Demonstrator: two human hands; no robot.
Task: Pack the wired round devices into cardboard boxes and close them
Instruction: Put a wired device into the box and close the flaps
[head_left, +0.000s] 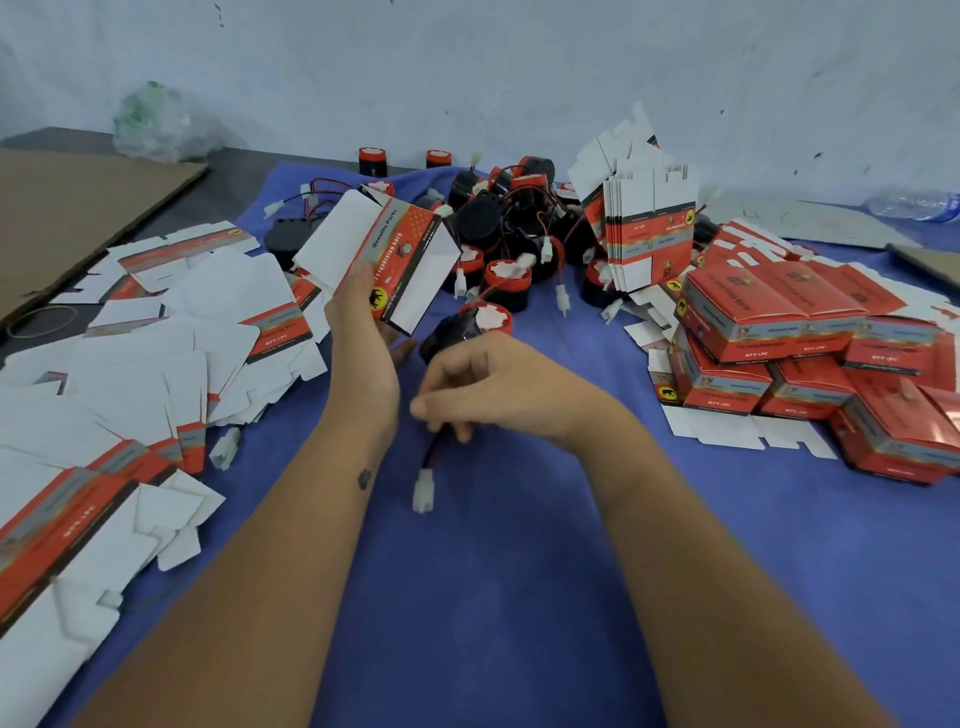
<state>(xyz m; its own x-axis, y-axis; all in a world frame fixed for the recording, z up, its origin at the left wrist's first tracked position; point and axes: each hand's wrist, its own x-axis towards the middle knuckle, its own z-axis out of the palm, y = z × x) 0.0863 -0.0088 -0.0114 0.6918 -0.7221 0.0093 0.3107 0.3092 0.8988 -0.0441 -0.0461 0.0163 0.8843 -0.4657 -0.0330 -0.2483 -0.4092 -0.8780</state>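
Note:
My left hand (363, 317) grips a red and white cardboard box (384, 254), held up above the blue cloth with its flaps spread. My right hand (483, 389) pinches the red and black wire (431, 452) of a round black device (467, 327) with a red cap, which lies just beyond my fingers. The wire's white connector (423, 491) dangles below my hand. A heap of similar round devices (509, 223) with tangled wires lies further back.
Flat unfolded boxes (130, 374) cover the left side. Closed red boxes (810, 353) are stacked at the right, with a bundle of flat boxes (649, 228) standing behind them. Brown cardboard (67, 218) and a plastic bag (156, 124) lie at the far left; a water bottle (914, 205) sits far right.

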